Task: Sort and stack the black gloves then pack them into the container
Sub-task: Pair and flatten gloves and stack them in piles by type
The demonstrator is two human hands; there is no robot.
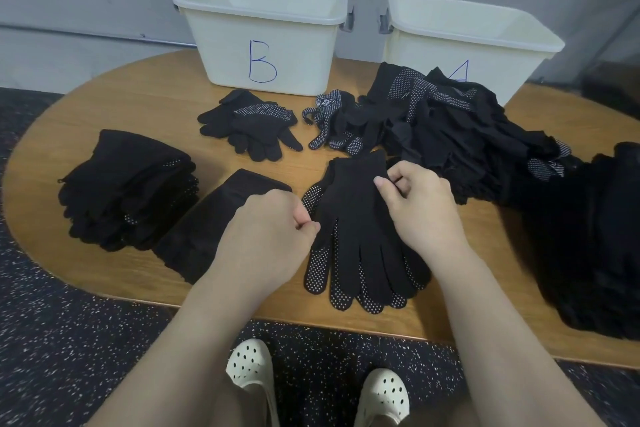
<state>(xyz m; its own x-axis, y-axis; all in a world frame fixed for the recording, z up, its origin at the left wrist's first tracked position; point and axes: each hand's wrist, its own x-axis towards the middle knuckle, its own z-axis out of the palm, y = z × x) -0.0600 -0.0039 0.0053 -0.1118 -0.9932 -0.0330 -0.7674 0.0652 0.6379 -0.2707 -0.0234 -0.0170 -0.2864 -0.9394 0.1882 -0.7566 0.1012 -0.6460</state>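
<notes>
Fingers of the right hand [420, 204] pinch the cuff of a black glove pair [360, 236] lying flat on the worktop [166, 90]; the left hand [273, 222] (fist curled) pinches its thumb edge. Container B [263, 35] stands beyond both hands.

Both bare forearms reach forward — hands low and close together.
The left hand [273, 222] is curled into a fist, thumb against forefinger; the right hand [420, 204] bends at the knuckles — fingertips pinched.
</notes>
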